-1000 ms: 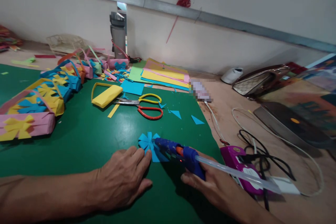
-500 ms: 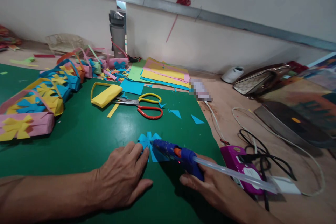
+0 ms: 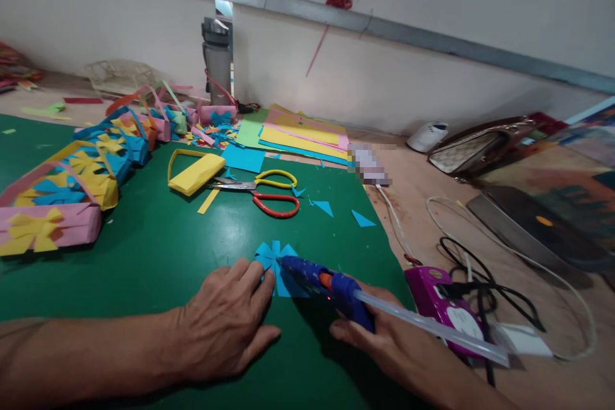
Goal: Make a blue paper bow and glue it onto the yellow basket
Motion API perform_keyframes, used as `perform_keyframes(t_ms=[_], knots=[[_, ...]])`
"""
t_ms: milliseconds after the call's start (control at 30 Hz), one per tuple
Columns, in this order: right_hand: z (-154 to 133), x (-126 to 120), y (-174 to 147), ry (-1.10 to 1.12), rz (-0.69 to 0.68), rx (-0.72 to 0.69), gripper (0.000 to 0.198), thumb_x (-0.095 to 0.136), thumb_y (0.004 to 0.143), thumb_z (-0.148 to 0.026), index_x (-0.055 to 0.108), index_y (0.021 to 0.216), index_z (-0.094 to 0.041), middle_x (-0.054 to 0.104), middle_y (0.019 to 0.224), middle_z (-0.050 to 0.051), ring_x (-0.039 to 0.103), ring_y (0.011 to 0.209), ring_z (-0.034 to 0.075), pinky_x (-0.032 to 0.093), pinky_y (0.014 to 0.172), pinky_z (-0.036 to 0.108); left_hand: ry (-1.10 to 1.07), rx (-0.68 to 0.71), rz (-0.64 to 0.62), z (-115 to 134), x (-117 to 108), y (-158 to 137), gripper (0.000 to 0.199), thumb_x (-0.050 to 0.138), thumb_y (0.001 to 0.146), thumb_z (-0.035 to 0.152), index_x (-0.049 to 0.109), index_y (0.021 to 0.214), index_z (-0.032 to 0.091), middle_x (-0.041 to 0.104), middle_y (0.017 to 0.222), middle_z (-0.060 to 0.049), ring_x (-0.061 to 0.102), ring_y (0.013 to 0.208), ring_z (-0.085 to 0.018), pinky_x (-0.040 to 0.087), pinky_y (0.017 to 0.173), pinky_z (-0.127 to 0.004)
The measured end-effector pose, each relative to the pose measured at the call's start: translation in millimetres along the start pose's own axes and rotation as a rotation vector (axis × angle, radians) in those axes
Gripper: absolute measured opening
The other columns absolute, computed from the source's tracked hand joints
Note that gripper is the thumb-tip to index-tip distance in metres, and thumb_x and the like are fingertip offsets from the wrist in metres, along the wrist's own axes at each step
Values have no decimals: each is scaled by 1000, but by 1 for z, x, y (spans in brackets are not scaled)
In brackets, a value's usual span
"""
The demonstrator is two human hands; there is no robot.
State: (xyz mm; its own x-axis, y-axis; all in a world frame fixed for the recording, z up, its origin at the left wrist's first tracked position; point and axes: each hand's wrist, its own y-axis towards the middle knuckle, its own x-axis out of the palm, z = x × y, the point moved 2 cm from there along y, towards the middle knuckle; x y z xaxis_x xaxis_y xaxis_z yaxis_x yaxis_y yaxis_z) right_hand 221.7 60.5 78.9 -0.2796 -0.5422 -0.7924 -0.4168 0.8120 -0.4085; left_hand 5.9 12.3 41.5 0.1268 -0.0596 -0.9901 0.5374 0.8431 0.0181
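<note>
A blue paper flower (image 3: 275,255) lies on the green mat (image 3: 192,262). My left hand (image 3: 235,314) rests on the mat, its bent fingertips holding down the flower's left side while the thumb sticks out apart. With my right hand (image 3: 379,323) I grip a blue glue gun (image 3: 317,275), my fingers wrapped around its handle. The nozzle points at the flower's middle; whether it touches is too fine to tell. A clear glue stick (image 3: 427,323) juts out of the gun's back.
Beyond my hands lie scissors (image 3: 273,192) with yellow and red handles, a small yellow paper basket (image 3: 196,173) and blue scraps (image 3: 362,218). Several decorated paper baskets (image 3: 72,224) line the left. Coloured sheets (image 3: 302,134) lie behind. A purple power strip (image 3: 444,307) with cables is at right.
Almost nothing differs. The whole view has shifted very slightly, while both hands, the glue gun and the flower keep the same places relative to each other.
</note>
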Motion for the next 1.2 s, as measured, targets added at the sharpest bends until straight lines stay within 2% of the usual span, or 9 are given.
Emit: perform_keyframes(t_ms=[133, 233, 433, 500, 633, 800, 933, 1067, 1200], knots=[[-4, 0, -2, 3, 10, 29, 54, 52, 81, -46, 52, 130, -24, 65, 112, 9, 62, 93, 28, 50, 82, 38, -7, 9, 4, 0, 1, -1, 47, 38, 89, 39, 46, 123, 7, 54, 98, -14, 51, 85, -28, 50, 64, -44], [-5, 0, -1, 7, 40, 5, 46, 53, 80, -44, 58, 122, -26, 68, 103, 7, 64, 81, 25, 52, 76, 34, -1, 13, 12, -1, 1, -1, 47, 38, 89, 39, 46, 123, 7, 54, 97, -14, 51, 85, -28, 50, 64, -44], [-5, -1, -1, 24, 54, 0, 39, 53, 80, -44, 63, 111, -24, 69, 94, 6, 63, 75, 23, 52, 69, 31, 0, 6, 21, -1, 0, 1, 46, 39, 89, 39, 47, 122, 8, 54, 96, -13, 51, 84, -27, 50, 64, -43], [-7, -2, -2, 51, 44, -42, 35, 54, 79, -41, 63, 109, -25, 69, 89, 4, 64, 73, 21, 52, 68, 29, 1, 7, 21, -1, 0, 0, 46, 38, 89, 39, 47, 122, 8, 54, 96, -13, 51, 83, -27, 50, 63, -43], [-6, 0, -3, 49, 96, -75, 34, 55, 79, -36, 63, 111, -27, 69, 94, 3, 64, 78, 22, 52, 71, 28, 21, 22, 42, 0, 1, -2, 48, 38, 89, 41, 46, 122, 7, 54, 95, -13, 50, 83, -27, 48, 63, -43], [-8, -1, -2, 16, 105, -82, 37, 55, 78, -36, 62, 113, -27, 70, 95, 4, 64, 79, 23, 52, 69, 28, 77, 13, 141, -1, 1, -3, 58, 39, 88, 45, 38, 129, 5, 50, 112, -18, 46, 95, -32, 45, 74, -46], [-17, -5, -3, 98, 74, -146, 32, 53, 76, -26, 64, 106, -29, 71, 82, -1, 65, 71, 20, 52, 64, 24, 27, -53, 101, -3, 1, -1, 56, 40, 86, 48, 42, 127, 9, 50, 113, -15, 44, 95, -30, 43, 78, -46], [-13, -4, -4, 64, 106, -77, 37, 54, 76, -35, 63, 111, -27, 71, 94, 3, 65, 78, 23, 53, 70, 29, 12, -62, 58, -3, -3, -1, 52, 40, 86, 48, 44, 126, 14, 51, 110, -13, 44, 94, -28, 42, 78, -45], [-6, 0, -4, 21, 74, 16, 48, 54, 77, -48, 60, 118, -24, 68, 105, 8, 64, 82, 26, 52, 76, 35, -3, -44, 34, -3, -5, 0, 49, 41, 87, 46, 46, 124, 15, 51, 108, -12, 43, 92, -28, 43, 76, -45]])
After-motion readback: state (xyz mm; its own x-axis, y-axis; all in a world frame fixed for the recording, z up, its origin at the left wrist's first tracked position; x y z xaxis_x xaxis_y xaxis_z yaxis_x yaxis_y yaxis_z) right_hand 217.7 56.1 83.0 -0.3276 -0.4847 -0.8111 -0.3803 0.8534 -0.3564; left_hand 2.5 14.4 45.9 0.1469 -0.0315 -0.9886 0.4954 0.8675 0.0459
